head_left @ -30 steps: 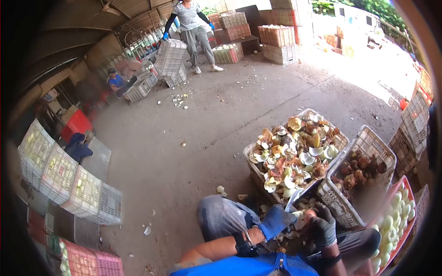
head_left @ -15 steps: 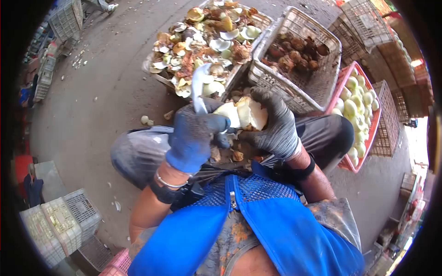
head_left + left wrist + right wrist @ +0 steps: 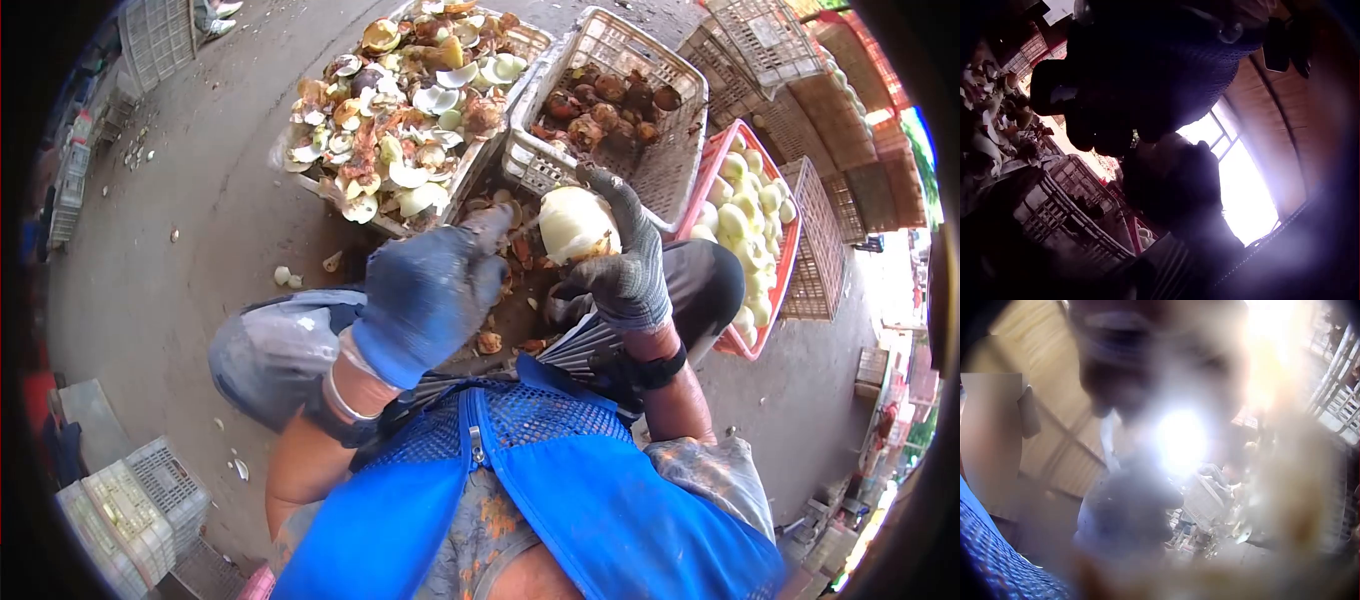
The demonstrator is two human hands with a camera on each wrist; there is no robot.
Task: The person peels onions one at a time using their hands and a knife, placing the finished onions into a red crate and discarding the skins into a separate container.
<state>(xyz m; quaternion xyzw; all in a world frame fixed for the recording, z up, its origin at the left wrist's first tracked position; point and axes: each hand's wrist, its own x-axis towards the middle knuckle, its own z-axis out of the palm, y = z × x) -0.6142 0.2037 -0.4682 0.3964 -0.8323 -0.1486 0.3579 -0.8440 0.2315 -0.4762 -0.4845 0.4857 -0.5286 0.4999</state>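
A pale round onion is gripped by my right hand, in a grey glove, with fingers and thumb around its right side. Brown scraps cling to its lower edge. My left hand, in a blue glove, is curled a short way left of the onion, apart from it and blurred. The head view hides what it holds; in the right wrist view a pale curved blade rises from the blurred blue-gloved left hand. The left wrist view shows mostly dark silhouettes.
A crate heaped with peels and scraps stands ahead. Beside it a crate holds brown onions. The pink crate at right is full of pale peeled onions. Peels litter the ground between the knees; more crates stand at both sides.
The view has tipped down onto the lap. The onion, cut open-looking and touched by both hands half a second ago, now shows round in my right hand. The left hand has separated from it.
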